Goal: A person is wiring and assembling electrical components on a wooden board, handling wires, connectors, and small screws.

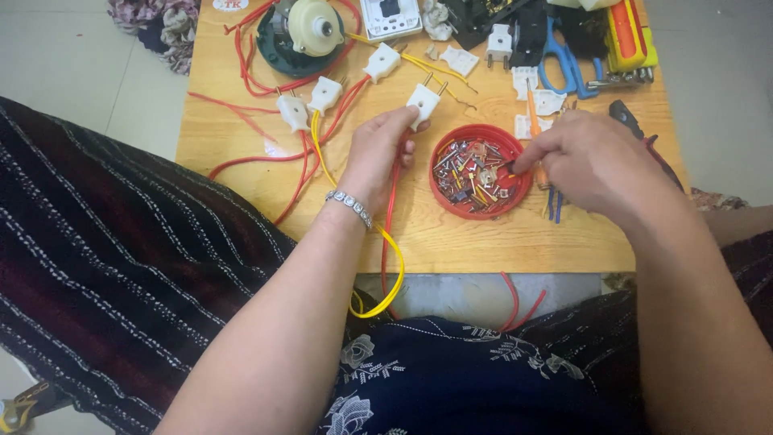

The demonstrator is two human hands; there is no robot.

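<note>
Item: red lid tray (448, 201) of small screws and metal bits, on the wooden table (483, 242).

- Left hand (378, 153): I see it just left of the tray, wrist straight, fingers pinched on a white two-pin plug (423, 102).
- Right hand (592, 157): arched over the tray's right rim, fingertips (527, 163) narrowly pinched among the screws; what they hold I cannot tell.

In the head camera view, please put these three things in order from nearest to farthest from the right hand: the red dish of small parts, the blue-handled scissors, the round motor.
1. red dish, just left of the right hand, fingertips at its rim.
2. blue-handled scissors, at the table's far edge, above the hand.
3. round motor, far-left corner.
</note>
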